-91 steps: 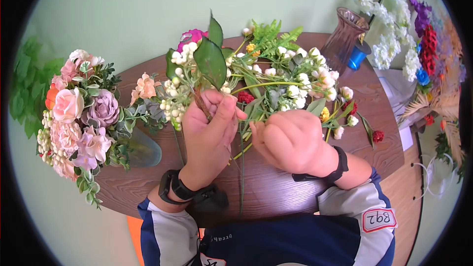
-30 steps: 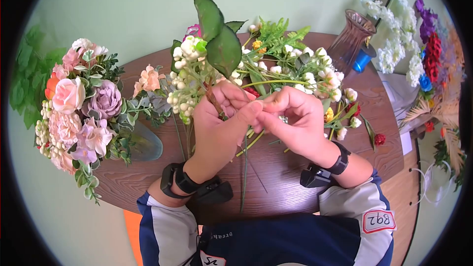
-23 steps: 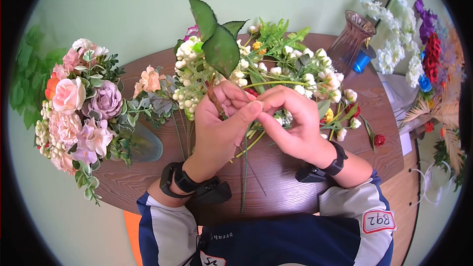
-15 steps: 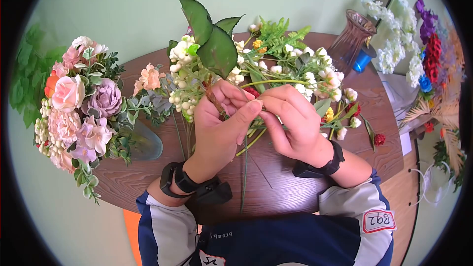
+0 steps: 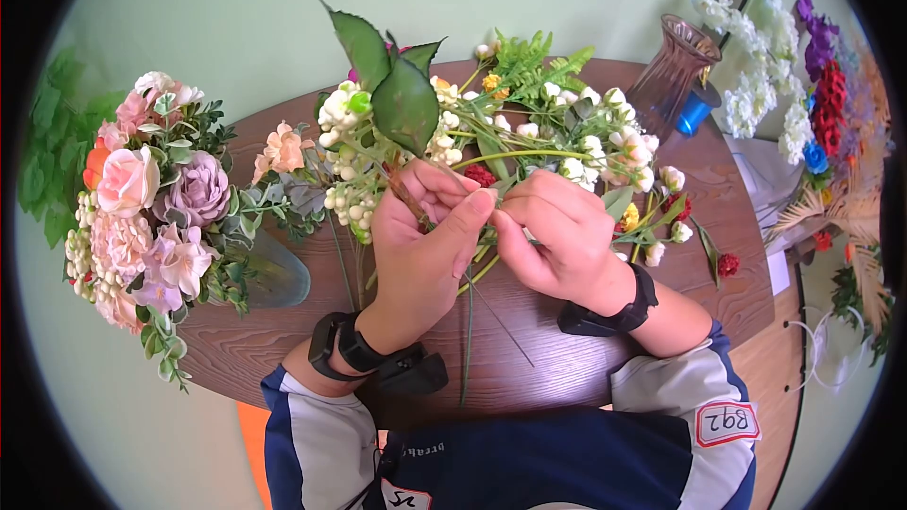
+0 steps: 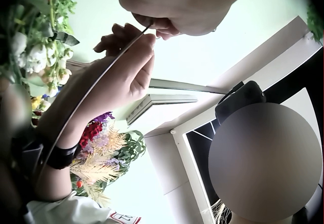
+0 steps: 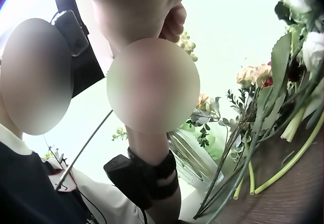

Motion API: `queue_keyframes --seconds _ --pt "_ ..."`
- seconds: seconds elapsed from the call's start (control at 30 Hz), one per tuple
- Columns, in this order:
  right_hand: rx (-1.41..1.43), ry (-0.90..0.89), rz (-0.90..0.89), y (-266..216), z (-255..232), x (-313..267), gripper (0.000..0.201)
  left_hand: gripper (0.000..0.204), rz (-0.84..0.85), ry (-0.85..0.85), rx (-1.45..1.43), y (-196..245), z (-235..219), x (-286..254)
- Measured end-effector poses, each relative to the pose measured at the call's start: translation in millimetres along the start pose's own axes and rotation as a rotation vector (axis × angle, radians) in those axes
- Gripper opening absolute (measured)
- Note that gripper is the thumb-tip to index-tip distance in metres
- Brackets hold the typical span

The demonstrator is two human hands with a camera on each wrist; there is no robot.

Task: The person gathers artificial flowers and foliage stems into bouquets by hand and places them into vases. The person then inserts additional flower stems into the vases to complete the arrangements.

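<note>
My left hand point(image 5: 420, 250) grips the brown stem point(image 5: 406, 200) of a sprig with large green leaves point(image 5: 406, 109), thumb pointing right. White berry sprays point(image 5: 345, 118) stand around and behind the leaves. My right hand point(image 5: 562, 238) has its fingers curled, and its fingertips pinch right at the left thumb tip. A thin dark wire point(image 5: 501, 323) slants from beneath the hands down to the right. In the left wrist view the wire point(image 6: 91, 90) runs up to where both hands' fingertips meet. What lies between the fingertips is mostly hidden.
Beyond the hands lies a heap of white-budded stems point(image 5: 586, 146) with red blooms and a fern point(image 5: 539, 66). A pink and lilac bouquet point(image 5: 142, 217) in a glass vase stands left. A purple glass vase point(image 5: 666, 76) and blue ribbon roll point(image 5: 694, 113) stand back right.
The right hand has gone from a loose pinch to tighter curled fingers at the left thumb. The wire's lower end has swung right. The leaves have tipped left and lower.
</note>
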State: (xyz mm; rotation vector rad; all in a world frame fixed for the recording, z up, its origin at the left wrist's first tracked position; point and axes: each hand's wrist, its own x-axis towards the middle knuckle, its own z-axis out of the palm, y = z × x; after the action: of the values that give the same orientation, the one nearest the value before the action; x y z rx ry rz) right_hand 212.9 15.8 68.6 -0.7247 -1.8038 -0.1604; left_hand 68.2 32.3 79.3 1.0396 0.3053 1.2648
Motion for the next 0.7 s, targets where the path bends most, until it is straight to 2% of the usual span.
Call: queue_keyframes --seconds 0.17,0.23,0.33,0.43,0.53,0.6,0.7 --pt "0.050 -0.009 0.095 -1 4 -5 0.010 0.016 0.062 0.026 0.022 -7 0 -1" --pt "0.067 -0.016 0.121 -2 6 -8 0.012 0.010 0.127 -0.015 0.093 -9 0 -1" --pt "0.071 0.011 0.118 -4 9 -9 0.014 0.010 0.097 0.005 0.103 -7 4 -4" --pt "0.090 0.014 0.175 -7 9 -10 0.014 0.009 0.038 0.027 0.041 -7 5 -4" --pt "0.180 0.046 0.271 -10 10 -10 0.014 0.008 0.060 -0.011 0.013 -11 2 -5" --pt "0.265 -0.018 0.338 -12 5 -9 0.010 0.008 0.061 -0.001 0.043 -8 3 -5" --pt "0.308 -0.069 0.339 -2 4 -8 0.004 0.007 0.021 0.021 0.088 4 2 -1"
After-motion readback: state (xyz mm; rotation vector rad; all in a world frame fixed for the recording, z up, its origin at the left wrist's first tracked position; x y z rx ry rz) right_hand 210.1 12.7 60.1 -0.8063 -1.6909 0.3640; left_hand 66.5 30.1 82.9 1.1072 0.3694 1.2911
